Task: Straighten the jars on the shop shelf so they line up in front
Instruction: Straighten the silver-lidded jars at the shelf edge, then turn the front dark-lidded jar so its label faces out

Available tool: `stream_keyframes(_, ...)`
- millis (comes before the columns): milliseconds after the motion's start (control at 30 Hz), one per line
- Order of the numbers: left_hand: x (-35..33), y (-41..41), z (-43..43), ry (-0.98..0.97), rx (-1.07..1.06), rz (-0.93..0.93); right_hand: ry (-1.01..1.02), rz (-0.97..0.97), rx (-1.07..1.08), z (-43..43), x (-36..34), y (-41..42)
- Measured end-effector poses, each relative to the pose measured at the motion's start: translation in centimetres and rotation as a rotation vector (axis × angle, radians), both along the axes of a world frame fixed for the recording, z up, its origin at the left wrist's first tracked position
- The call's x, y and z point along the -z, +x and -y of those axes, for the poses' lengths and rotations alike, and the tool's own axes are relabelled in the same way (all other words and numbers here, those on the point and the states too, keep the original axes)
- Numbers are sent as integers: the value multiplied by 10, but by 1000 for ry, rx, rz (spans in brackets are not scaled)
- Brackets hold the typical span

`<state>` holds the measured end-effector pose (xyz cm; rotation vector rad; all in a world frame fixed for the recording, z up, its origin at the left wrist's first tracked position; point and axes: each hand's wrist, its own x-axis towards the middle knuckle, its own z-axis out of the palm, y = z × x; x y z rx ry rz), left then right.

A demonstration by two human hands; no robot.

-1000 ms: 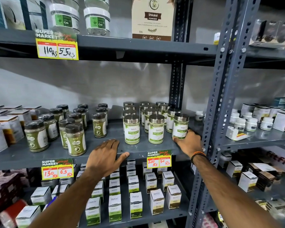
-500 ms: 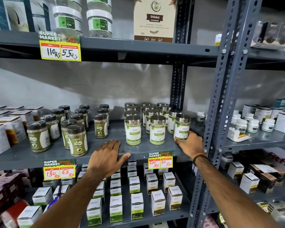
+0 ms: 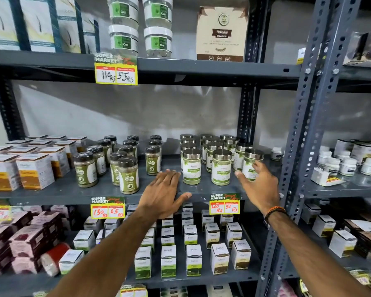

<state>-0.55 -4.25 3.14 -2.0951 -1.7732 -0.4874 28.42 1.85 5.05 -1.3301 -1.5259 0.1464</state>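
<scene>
Across the middle of the frame a grey metal shelf (image 3: 51, 195) is carrying the jars. Right of centre the silver-lidded jars (image 3: 191, 166), round, white-and-green-labelled, with shiny metal caps, are standing in three rows running back toward the wall, the front three nearly level with each other. Left of them the dark-lidded jars (image 3: 128, 175) of olive powder are standing more loosely (their front ones are staggered). Farther left, square cardboard boxes (image 3: 33, 173) are crowding the shelf end. A perforated grey upright (image 3: 304, 125) is rising just right of the jars, closing off that side.

The left hand (image 3: 164, 195) is lying flat on the shelf's front lip, fingers together and pointing inward, thumb out along the edge, just beside the leftmost front silver-lidded jar; contact cannot be told. The right hand (image 3: 258, 187) is hovering open in front of the rightmost front jar, fingers spread and blurred, gripping nothing. A beaded wristband (image 3: 274, 212) is circling that wrist. A yellow price tag (image 3: 224, 204) is hanging on the lip between the hands.
</scene>
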Motion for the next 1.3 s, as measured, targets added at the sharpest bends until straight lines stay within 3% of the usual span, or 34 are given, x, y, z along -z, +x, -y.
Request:
stream_keyframes(233,-72,-35,36,234,-32,-33,140,77,-325,39,-38,-90)
stream_keyframes(500,-84,-163,89,272,-237,30,141,130,-598,61,-24,-212)
stream_keyframes(767,-31,-261,114,179,-391,77,75,136,-578,53,4,-277)
stream_keyframes(1133,22,-290,76,-48,-348,148,104,132,-500,35,26,-290)
stream_keyframes(1300,32,-295,68,-26,-349,97,117,113,-488,28,25,-287)
